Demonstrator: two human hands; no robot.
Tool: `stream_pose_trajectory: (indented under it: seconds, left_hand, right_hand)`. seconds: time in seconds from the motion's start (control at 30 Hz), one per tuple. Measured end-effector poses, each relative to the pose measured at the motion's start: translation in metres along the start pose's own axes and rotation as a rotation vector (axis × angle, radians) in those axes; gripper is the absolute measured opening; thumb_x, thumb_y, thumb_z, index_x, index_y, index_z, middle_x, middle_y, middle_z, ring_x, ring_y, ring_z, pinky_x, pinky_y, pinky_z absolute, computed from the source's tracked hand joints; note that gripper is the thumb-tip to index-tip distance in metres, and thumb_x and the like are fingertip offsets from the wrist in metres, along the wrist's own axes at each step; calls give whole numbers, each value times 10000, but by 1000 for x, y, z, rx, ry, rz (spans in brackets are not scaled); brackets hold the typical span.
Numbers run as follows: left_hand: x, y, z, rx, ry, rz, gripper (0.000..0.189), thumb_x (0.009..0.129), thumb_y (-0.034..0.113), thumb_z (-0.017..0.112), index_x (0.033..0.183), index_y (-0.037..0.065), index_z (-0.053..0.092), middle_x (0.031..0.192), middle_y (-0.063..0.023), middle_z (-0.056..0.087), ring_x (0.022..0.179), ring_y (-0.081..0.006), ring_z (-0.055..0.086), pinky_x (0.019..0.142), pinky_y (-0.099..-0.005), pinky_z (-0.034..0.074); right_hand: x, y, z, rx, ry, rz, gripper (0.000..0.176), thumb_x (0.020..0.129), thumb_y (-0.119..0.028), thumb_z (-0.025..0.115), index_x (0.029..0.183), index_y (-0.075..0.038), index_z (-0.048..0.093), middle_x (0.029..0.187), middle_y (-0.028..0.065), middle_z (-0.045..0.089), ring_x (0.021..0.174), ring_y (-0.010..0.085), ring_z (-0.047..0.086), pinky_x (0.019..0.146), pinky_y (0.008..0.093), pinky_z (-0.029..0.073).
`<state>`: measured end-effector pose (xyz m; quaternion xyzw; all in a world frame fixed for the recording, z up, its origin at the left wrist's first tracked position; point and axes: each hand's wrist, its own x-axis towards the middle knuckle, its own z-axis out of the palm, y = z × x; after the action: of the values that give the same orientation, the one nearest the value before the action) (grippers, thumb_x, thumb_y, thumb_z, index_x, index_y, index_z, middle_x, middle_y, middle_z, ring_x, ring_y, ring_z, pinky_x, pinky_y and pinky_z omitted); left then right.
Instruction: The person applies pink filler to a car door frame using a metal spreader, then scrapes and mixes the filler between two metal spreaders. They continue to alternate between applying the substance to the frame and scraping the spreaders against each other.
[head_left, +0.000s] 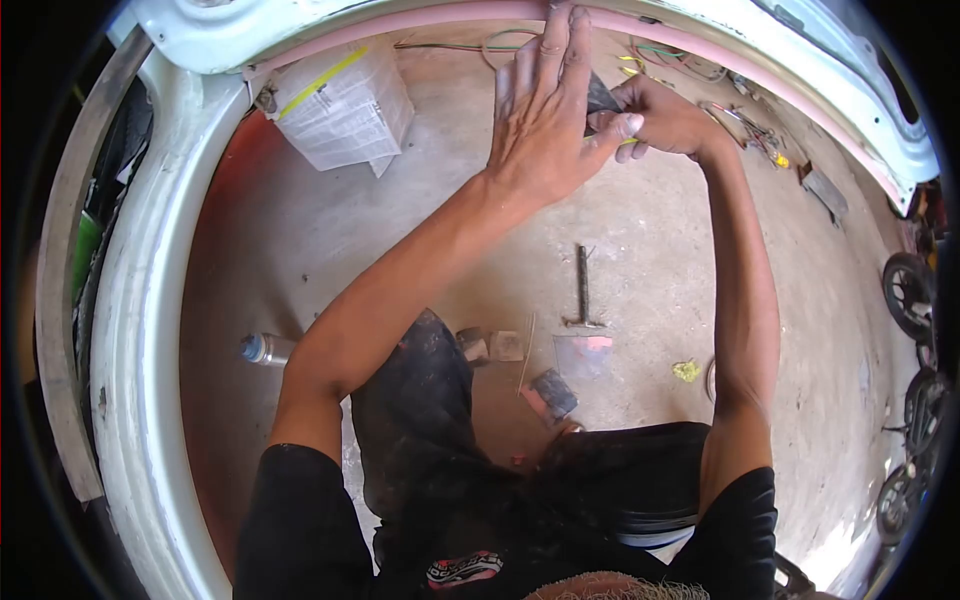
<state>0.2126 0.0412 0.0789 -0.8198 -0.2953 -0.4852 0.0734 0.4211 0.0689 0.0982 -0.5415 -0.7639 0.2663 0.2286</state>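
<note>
My left hand (545,125) is raised with its fingers stretched out, fingertips at the pink strip (440,17) along the pale car body edge (225,40). Its thumb points right, close to my right hand. My right hand (660,115) is bent in with closed fingers on a dark flat piece (601,97), which my left hand partly covers. A thin yellow-green edge shows below the piece by the thumb. Whether my left palm touches the piece is hidden.
A hammer (583,285) lies on the concrete floor near a spray can (268,349), small blocks (506,346) and a dark block (553,394). A paper-covered box-like shape (340,105) stands upper left. Loose wires and tools (745,130) lie upper right; motorcycle wheels (907,297) line the right.
</note>
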Motion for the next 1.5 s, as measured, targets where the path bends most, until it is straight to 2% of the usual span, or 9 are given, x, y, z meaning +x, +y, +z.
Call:
stream_pose_trajectory:
  seconds: [0.17,0.27,0.37,0.57,1.03,1.1,1.23,1.43,1.5]
  left_hand:
    - [-1,-50,-21,82,-228,-40,943,946,349,660,1641,11,121,1699,-225,149,1423,-543,350,1155,-541,340]
    - [-16,-74,-32,209,-276,-17,954,944,392,678,1613,-49,161,1674,-286,135,1403,-444,379,1157,-521,344]
    - [-23,-111,-26,261,-3,97,992,933,350,685,1635,-13,84,1694,-273,85,1456,-523,329,1136,-522,389]
    - [-33,-113,-15,84,201,-54,876,1008,388,584,1618,-44,127,1683,-283,107,1544,-464,178,1219,-507,283]
    - [9,8,3,-333,32,-283,1072,926,381,722,1622,-43,26,1593,-460,-110,1299,-593,492,950,-514,550]
    - [17,25,-3,-349,-124,-407,1083,921,379,732,1621,-46,22,1581,-473,-114,1283,-577,517,927,-508,562]
    - [18,50,-5,-400,-141,-252,1022,931,423,693,1591,-106,120,1660,-340,35,1309,-541,528,1104,-552,437]
    - [2,57,12,-321,-477,432,729,840,449,788,1383,8,585,1562,-289,398,1170,-433,660,984,-521,546]
    - [-9,53,18,-340,-250,419,610,839,474,778,1287,73,678,1506,-227,500,1314,-402,552,1050,-541,498]
  right_hand:
    - [-1,-6,-1,21,18,82,484,933,-407,760,1071,39,633,815,135,746,700,174,745,607,286,593]
    - [5,0,-3,25,-23,56,524,927,-447,767,1083,35,634,804,124,743,699,167,744,604,287,592]
    - [2,-13,-7,27,-41,36,486,930,-449,763,1012,19,664,791,112,740,686,162,738,592,281,586]
    - [-1,-18,-10,24,-38,-18,453,937,-453,753,939,-3,698,755,104,732,649,158,722,570,279,573]
    - [3,0,17,37,-113,61,326,933,-320,715,974,3,694,790,112,737,627,170,720,536,274,564]
    - [19,18,11,2,-295,118,343,940,-321,691,1108,-22,677,972,122,751,774,214,747,636,376,608]
    - [23,6,28,1,-314,157,343,949,-322,685,1113,-22,685,979,123,754,788,223,748,662,387,612]
    - [27,7,32,-11,-327,174,344,961,-324,677,1121,-21,698,989,125,760,810,236,751,702,403,618]
    - [25,13,30,-19,-331,179,344,965,-325,674,1124,-20,702,993,126,762,817,241,752,715,409,620]
